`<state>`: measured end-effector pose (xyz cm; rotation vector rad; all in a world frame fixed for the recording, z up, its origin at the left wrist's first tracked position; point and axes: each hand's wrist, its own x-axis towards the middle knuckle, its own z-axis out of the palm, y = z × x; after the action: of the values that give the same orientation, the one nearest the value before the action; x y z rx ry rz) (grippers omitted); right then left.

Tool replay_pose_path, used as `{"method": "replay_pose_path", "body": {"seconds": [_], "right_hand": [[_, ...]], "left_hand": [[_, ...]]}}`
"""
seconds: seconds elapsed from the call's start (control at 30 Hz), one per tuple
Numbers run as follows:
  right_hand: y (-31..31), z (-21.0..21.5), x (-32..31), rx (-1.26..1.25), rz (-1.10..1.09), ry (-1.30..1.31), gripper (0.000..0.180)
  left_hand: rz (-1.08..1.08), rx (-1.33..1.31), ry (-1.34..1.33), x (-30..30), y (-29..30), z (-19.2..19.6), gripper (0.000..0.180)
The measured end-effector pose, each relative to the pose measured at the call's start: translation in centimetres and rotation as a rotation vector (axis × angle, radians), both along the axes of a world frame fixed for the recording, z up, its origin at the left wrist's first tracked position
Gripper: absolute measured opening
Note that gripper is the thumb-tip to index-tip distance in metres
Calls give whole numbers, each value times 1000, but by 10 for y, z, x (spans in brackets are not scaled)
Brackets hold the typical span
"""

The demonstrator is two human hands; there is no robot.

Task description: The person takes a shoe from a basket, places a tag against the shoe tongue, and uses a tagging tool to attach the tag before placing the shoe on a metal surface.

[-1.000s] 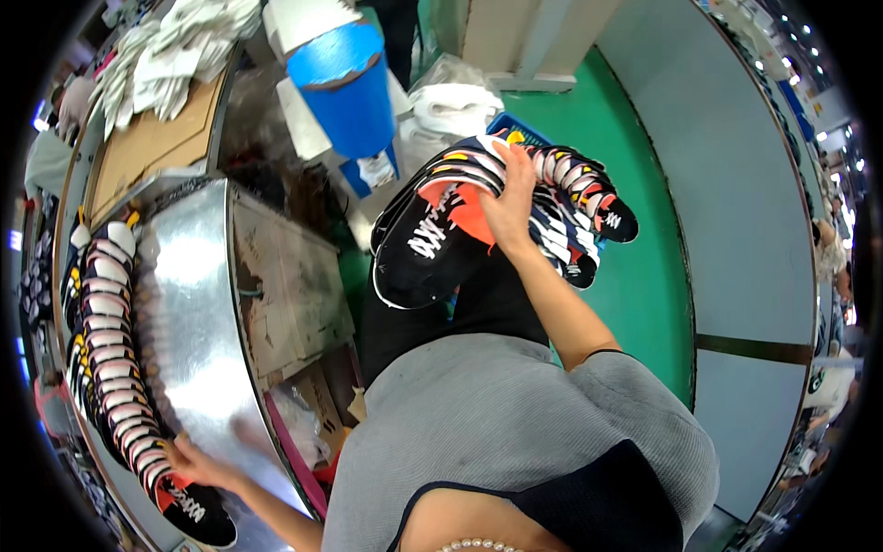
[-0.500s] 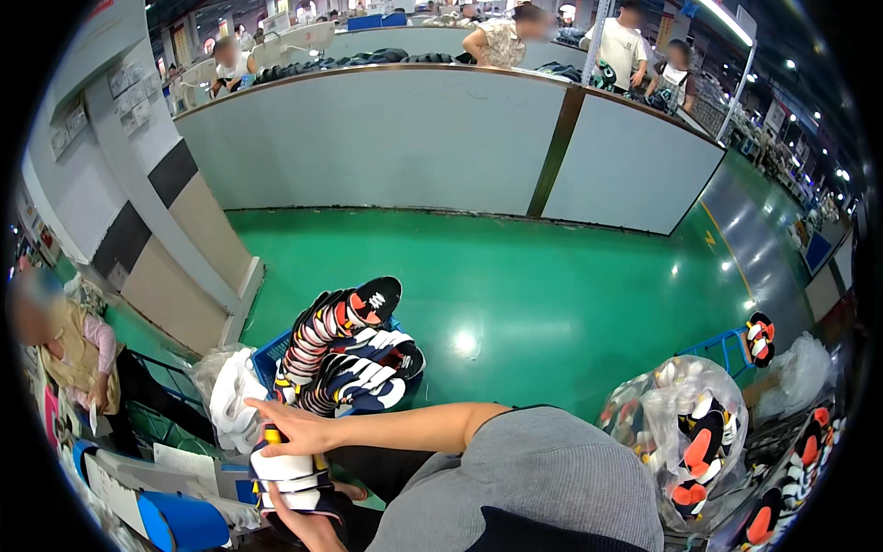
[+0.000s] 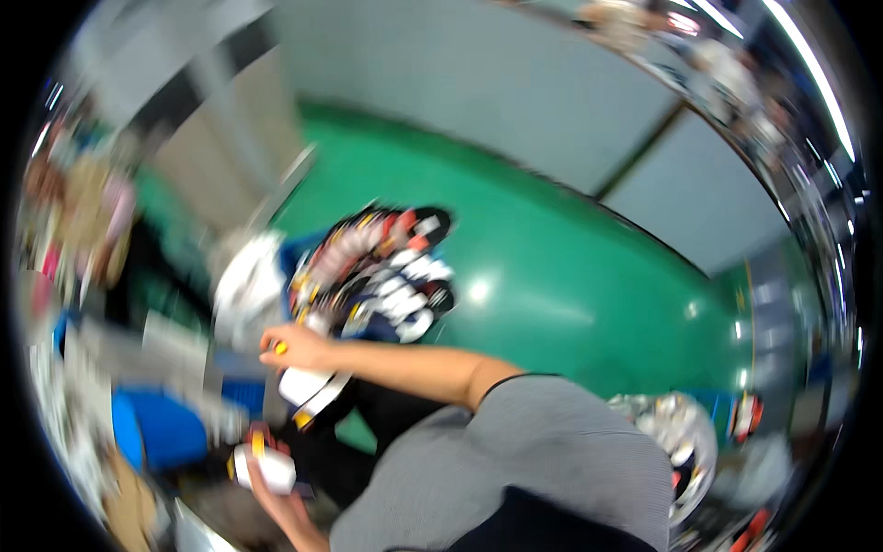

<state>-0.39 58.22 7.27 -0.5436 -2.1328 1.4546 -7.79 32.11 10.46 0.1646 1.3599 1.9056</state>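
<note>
Motion blurs the picture. At the lower left, my left hand [image 3: 273, 486] is closed round a white shoe upper [image 3: 280, 469] with a yellow tab. Farther up, my right hand [image 3: 299, 350] has its fingers bent round a white and navy shoe upper [image 3: 313, 391] with yellow parts, beside my dark trousers. The two pieces are apart from each other. Just beyond my right hand, stacked shoe uppers [image 3: 368, 262] in white, navy, coral and black rise out of a blue basket [image 3: 296, 250].
A white plastic bag [image 3: 250, 281] lies against the basket. Near my left hand stands a blue curved bin [image 3: 158, 430]. Another person [image 3: 87, 207] is at the far left, by a pillar. A clear bag of shoe parts [image 3: 676, 432] stands behind me at right. A grey partition [image 3: 478, 101] runs across the back.
My hands have separated: the left has moved down and left with one upper, the right keeps another. The whole view has swung, shifting the basket up and right in the picture.
</note>
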Motion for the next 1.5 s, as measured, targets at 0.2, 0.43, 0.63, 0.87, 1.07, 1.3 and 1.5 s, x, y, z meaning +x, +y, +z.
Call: {"method": "replay_pose_path", "body": {"seconds": [0.2, 0.43, 0.63, 0.87, 1.07, 1.3, 1.5], "right_hand": [[-56, 12, -22, -1, 364, -149, 39], [-81, -1, -72, -321, 531, -164, 18], [-56, -25, -133, -492, 623, -247, 15], [-51, 7, -156, -531, 549, -394, 18], [-11, -17, -141, -500, 223, -450, 31], [-40, -39, -97, -468, 108, -294, 30], [-13, -17, -74, -512, -45, -66, 22]], "left_hand": [[94, -150, 237, -18, 33, -15, 28], [257, -130, 147, -41, -3, -25, 23], [318, -91, 192, -86, 13, -46, 24], [339, 29, -329, -133, 30, -55, 30], [545, 72, -288, -119, -18, -32, 25], [198, -74, -22, 3, 21, -16, 32], [318, -64, 73, -11, 16, -21, 31]]}}
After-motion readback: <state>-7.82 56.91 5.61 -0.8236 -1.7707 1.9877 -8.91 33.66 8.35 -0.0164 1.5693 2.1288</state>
